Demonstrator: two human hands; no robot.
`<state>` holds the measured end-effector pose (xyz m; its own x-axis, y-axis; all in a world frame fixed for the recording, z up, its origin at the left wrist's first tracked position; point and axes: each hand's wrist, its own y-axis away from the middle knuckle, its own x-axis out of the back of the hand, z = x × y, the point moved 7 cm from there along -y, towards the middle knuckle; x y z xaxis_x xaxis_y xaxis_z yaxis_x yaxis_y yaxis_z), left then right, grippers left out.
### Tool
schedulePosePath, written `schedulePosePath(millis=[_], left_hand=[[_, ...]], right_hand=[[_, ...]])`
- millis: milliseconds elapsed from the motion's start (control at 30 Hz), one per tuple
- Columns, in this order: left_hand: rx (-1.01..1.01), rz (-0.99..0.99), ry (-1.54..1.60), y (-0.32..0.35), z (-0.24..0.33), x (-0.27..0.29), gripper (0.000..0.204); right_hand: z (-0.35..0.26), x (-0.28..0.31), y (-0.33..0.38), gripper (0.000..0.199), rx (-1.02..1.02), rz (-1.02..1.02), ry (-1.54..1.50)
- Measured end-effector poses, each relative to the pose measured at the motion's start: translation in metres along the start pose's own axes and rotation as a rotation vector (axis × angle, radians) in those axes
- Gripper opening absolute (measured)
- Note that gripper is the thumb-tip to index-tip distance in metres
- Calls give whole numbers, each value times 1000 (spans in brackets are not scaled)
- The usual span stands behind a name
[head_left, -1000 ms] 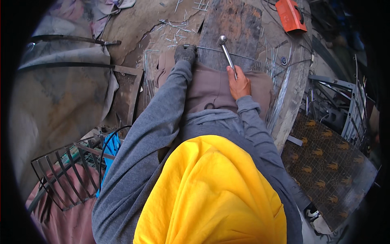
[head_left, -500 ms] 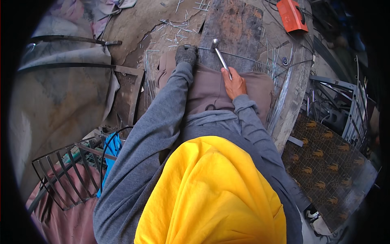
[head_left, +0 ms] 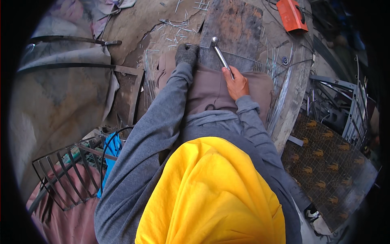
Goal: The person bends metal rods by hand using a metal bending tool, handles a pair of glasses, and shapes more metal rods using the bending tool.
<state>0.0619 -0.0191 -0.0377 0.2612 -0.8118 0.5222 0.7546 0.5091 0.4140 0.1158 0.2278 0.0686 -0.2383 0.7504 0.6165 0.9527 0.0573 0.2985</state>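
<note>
My left hand [head_left: 187, 55], in a dark grey glove, is closed on a thin metal rod [head_left: 239, 54]. The rod runs rightward from the glove across a dark, worn wooden board [head_left: 233, 24]. In my bare right hand [head_left: 237, 85] is a hammer [head_left: 220, 55] with a shiny metal handle, gripped near its lower end. Its head is over the board's near part, close to the rod; whether they touch I cannot tell. Brownish cloth [head_left: 211, 87] covers my lap beneath both hands.
Short cut rods [head_left: 174, 26] lie scattered beyond my left hand. Bundles of long thin rods [head_left: 283, 91] flank my lap. An orange metal case [head_left: 291, 16] stands far right, a patterned dark panel [head_left: 325, 171] near right. At left are a metal frame [head_left: 136, 95] and barred rack [head_left: 67, 175].
My right hand has shifted slightly right and toward me, and the hammer head has lifted a little. My left hand stays nearly in place on the rod.
</note>
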Motion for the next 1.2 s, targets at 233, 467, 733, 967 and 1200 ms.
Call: schedulePosePath(millis=[233,467,733,967,1200], left_hand=[[-56,-57,-79,17,14,-11,44],[-123,27,-229,22,26,-14,46],[-29,20,-173,23,26,-11,53],[28,17,-144,24,29,-9,51],[0,49,-102,27,27,-9,51]], right_hand=[[1,28,3,47,-52,55,22],[0,38,6,50,30,154,-26],[12,32,6,49,-25,125,10],[8,30,5,46,-16,119,-2],[-7,22,4,45,67,185,-78]])
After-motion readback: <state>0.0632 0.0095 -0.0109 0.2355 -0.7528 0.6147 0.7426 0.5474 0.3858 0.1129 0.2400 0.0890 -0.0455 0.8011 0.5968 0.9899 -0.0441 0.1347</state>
